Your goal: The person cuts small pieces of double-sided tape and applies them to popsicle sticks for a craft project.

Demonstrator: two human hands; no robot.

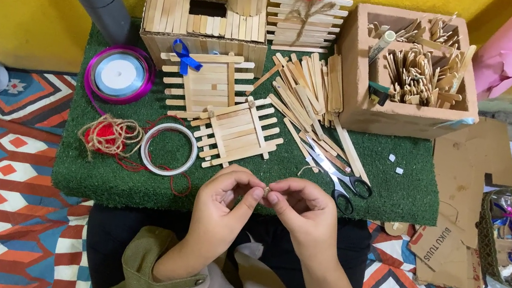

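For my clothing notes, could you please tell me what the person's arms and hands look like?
Both hands are bare, the left hand and the right hand alike: no gloves, and no rings or watch visible. Both arms wear olive-green long sleeves with cuffs just above the wrists.

Scissors right of stick panel — on mat

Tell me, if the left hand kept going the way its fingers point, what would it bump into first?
The right hand: the left hand points right and slightly up, its fingertips almost touching the right hand's around a tiny piece.
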